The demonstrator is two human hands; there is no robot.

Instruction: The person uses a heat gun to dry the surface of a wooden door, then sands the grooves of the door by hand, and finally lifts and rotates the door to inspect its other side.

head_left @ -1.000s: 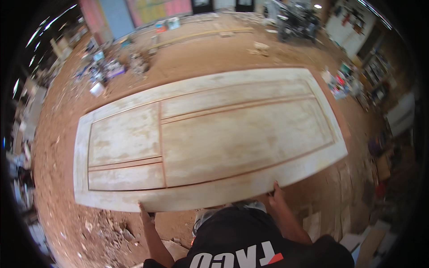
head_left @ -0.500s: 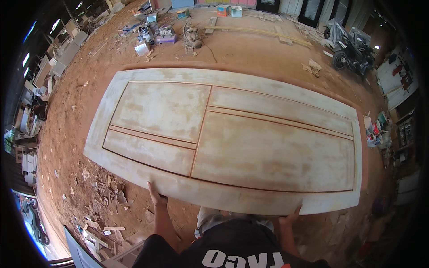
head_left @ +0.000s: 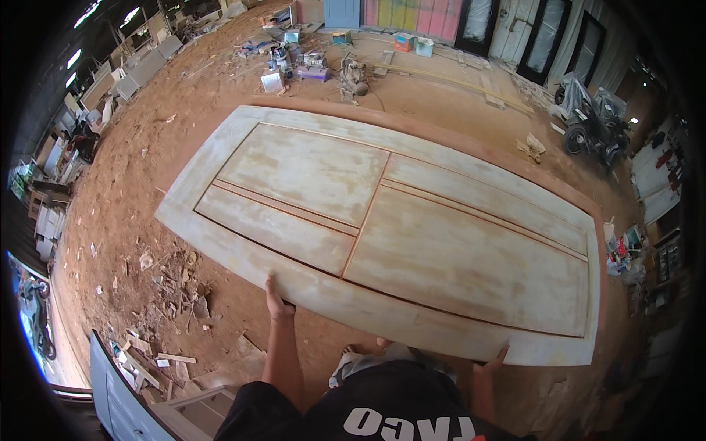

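A large pale door (head_left: 456,250) with grooved panels and patchy, brownish-white filler or primer lies face up in front of me, slanting from far left to near right. My left hand (head_left: 279,301) grips its near long edge, thumb on the top face and the other fingers hidden beneath. Farther right along that edge, my right hand (head_left: 490,364) holds on the same way, its thumb up on the border. Whatever bears the door from below is mostly hidden; a reddish-brown rim shows past its far edge.
Wood scraps (head_left: 176,290) litter the dirt floor to the left. Grey-blue door panels (head_left: 121,393) stand at lower left. Tins and a compressor (head_left: 354,76) sit beyond the door, with long planks (head_left: 448,77) nearby. A partly covered motorbike (head_left: 588,125) stands far right.
The whole view has turned, so the surroundings shift and the door looks more slanted, its right end lower in the picture. Both hands keep their hold on the near edge.
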